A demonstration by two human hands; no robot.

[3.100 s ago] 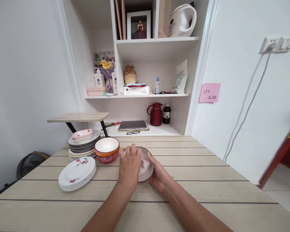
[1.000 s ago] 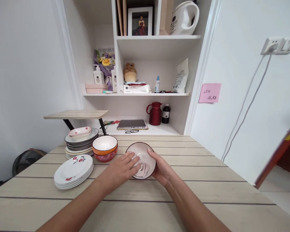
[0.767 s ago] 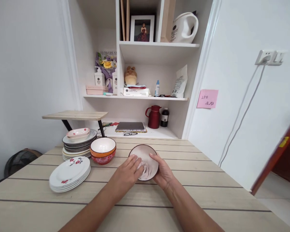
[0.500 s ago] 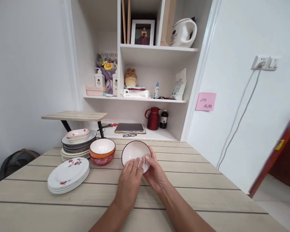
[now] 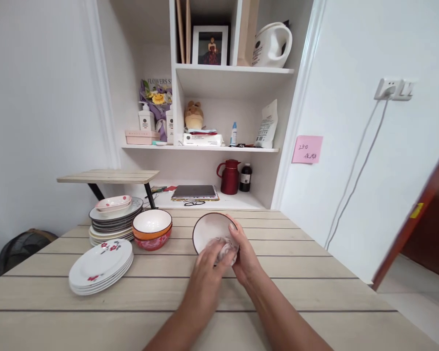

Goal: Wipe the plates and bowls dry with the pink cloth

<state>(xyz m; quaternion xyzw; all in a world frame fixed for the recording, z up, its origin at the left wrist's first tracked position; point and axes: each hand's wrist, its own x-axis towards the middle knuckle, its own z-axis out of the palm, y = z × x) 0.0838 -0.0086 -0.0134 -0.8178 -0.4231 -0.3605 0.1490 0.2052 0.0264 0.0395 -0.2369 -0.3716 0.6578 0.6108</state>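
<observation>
A white bowl with a dark rim (image 5: 209, 229) is tilted above the table, its inside facing me. My right hand (image 5: 247, 253) grips its right side, thumb at the rim. My left hand (image 5: 208, 273) has its fingers on a crumpled pale cloth (image 5: 227, 249) pressed into the lower right of the bowl. To the left, an orange bowl (image 5: 152, 226) is nested in a red patterned bowl (image 5: 155, 243). White flowered plates (image 5: 100, 265) lie stacked nearer me, and darker-edged plates (image 5: 115, 222) stand behind with a small pink-dotted dish (image 5: 113, 202) on top.
A low wooden stand (image 5: 108, 176) rises at the table's back left. Behind the table (image 5: 296, 292), a shelf unit (image 5: 234, 72) holds a red jug (image 5: 229, 176), a dark bottle (image 5: 245, 178), a closed laptop (image 5: 193, 191) and glasses (image 5: 194, 203).
The bowl and both hands have shifted slightly right. My left fingers have curled more around the cloth, and more of the cloth shows. The whole view has moved a little.
</observation>
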